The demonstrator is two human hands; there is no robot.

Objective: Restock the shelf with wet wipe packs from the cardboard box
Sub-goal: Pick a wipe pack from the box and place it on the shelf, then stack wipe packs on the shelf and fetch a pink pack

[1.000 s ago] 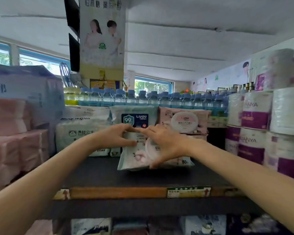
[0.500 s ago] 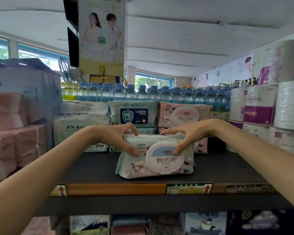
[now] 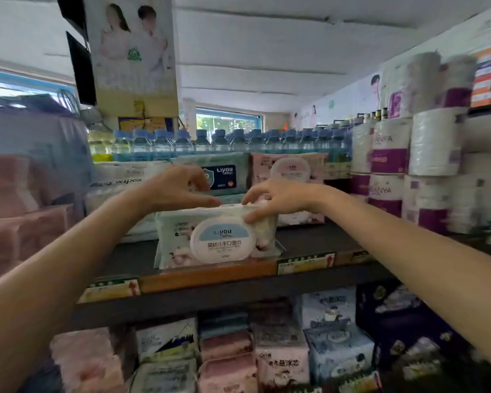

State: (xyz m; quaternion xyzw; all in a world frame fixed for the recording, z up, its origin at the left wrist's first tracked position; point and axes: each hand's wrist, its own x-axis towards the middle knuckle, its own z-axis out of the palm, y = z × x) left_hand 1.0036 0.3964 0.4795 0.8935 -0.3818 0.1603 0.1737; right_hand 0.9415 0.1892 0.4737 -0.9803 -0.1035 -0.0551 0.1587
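Wet wipe pack (image 3: pixel 219 239) stands at the shelf's (image 3: pixel 309 239) near edge, more packs (image 3: pixel 289 171) behind, water bottles (image 3: pixel 224 141) farthest, paper rolls (image 3: pixel 391 165) right.

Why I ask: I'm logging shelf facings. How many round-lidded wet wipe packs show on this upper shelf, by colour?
Pale green pack: 1
Pink packs: 2, the lower one partly hidden behind the right hand
Total: 3
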